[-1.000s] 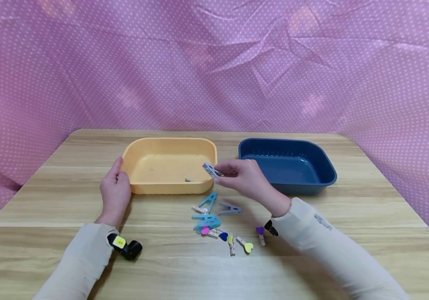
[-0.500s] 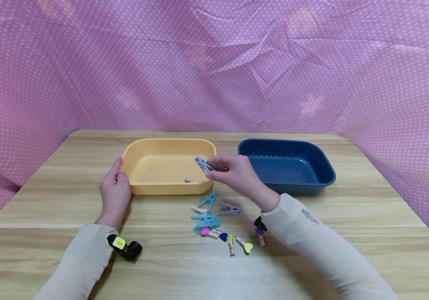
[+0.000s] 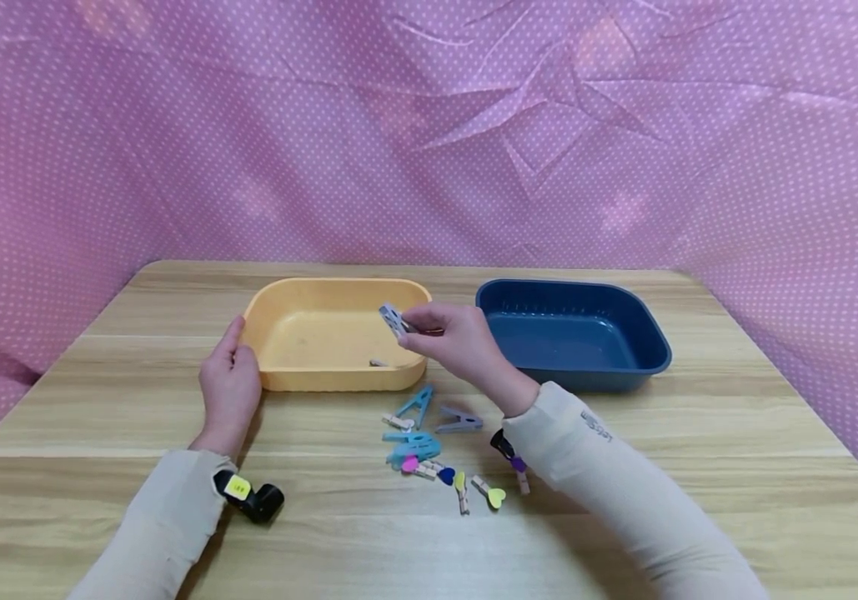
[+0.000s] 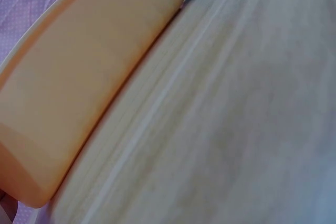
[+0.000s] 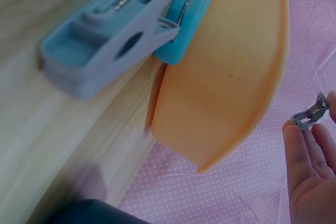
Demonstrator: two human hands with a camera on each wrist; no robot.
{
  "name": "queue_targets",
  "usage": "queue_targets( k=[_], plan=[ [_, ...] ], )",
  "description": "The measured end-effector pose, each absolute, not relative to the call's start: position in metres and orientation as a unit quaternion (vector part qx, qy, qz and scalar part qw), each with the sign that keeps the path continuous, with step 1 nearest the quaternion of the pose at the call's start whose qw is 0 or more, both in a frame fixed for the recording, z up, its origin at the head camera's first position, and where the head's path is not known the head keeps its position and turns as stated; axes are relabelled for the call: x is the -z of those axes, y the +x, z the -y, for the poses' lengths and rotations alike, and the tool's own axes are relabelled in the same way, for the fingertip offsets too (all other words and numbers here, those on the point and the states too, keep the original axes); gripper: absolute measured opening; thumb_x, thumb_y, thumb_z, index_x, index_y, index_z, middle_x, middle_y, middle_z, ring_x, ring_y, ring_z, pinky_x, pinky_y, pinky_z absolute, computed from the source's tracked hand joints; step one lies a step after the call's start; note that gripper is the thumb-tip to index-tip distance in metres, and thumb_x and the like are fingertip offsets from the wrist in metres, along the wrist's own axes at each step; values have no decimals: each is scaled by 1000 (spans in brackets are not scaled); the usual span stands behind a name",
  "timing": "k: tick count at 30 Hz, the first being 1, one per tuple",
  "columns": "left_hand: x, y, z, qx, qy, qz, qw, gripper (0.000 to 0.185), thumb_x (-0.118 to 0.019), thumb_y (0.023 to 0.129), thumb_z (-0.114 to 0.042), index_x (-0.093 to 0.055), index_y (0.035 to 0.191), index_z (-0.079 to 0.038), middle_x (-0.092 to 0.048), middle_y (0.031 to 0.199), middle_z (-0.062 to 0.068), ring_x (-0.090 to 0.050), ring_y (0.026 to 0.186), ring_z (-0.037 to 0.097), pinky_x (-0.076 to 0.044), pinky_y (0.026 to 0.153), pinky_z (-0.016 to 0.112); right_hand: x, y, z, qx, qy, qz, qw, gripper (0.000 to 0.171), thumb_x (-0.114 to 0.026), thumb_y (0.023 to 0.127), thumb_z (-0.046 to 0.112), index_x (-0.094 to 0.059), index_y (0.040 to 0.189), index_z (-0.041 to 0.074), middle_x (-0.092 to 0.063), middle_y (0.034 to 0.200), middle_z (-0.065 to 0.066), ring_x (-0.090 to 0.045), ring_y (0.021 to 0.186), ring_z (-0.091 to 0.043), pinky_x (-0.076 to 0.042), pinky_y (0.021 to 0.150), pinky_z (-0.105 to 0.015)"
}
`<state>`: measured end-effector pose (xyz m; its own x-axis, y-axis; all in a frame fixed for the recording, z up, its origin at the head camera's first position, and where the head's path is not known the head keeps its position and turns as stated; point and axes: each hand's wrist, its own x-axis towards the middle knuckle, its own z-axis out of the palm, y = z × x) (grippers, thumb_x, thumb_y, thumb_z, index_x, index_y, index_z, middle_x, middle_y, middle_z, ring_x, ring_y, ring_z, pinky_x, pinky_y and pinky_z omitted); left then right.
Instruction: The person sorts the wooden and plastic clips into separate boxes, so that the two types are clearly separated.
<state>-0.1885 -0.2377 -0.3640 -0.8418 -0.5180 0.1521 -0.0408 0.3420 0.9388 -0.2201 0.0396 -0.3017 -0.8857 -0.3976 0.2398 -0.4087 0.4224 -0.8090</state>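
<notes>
My right hand (image 3: pixel 457 340) pinches a grey plastic clothespin (image 3: pixel 394 320) between thumb and fingers, above the right side of a yellow bin (image 3: pixel 346 380). In the right wrist view, the clothespin (image 5: pixel 311 113) sticks out at the fingertips. My left hand (image 3: pixel 230 387) rests against the bin's left outer wall, with extended fingers along it and the thumb by the front corner. A small clothespin (image 3: pixel 378 363) lies inside the bin. Blue plastic clothespins (image 3: pixel 413 448), another grey clothespin (image 3: pixel 460 419) and several small wooden ones with hearts, such as a yellow-heart clothespin (image 3: pixel 490 492), lie scattered in front.
A dark blue bin (image 3: pixel 586 380) stands to the right of the yellow one, a narrow gap between them. Both rest on a wood-grain table (image 3: pixel 323 533). A pink dotted cloth (image 3: pixel 429 125) hangs behind and at both sides.
My right hand has moved left and slightly up with the grey clothespin, from the yellow bin's right rim to over its inside. The left hand has stayed put.
</notes>
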Motion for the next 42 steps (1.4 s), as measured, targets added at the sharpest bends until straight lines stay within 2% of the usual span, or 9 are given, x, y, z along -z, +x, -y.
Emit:
queue_targets(
  k=[9, 18, 42],
  plan=[
    [365, -192, 240, 548, 174, 788, 221, 45, -29, 97, -15, -38, 141, -16, -35, 145, -4, -32, 132, 9, -29, 108, 28, 301, -230, -28, -465, 229, 855, 19, 24, -71, 81, 21, -70, 102, 9, -69, 92, -2, -63, 83, -11, -54, 69, -22],
    [363, -194, 240, 553, 178, 785, 213, 45, -29, 97, -15, -37, 141, -18, -34, 145, -5, -31, 132, 8, -30, 108, 27, 304, -235, -31, -454, 216, 864, 21, 34, -70, 82, 25, -66, 111, 7, -68, 103, -6, -63, 92, -15, -54, 76, -26],
    [365, -191, 240, 545, 173, 788, 227, 44, -30, 97, -14, -39, 140, -15, -35, 145, -2, -31, 132, 11, -29, 109, 30, 310, -236, -47, -471, 191, 861, 15, 34, -70, 82, 24, -66, 111, 6, -68, 107, -11, -63, 93, -17, -54, 80, -29]
  ],
)
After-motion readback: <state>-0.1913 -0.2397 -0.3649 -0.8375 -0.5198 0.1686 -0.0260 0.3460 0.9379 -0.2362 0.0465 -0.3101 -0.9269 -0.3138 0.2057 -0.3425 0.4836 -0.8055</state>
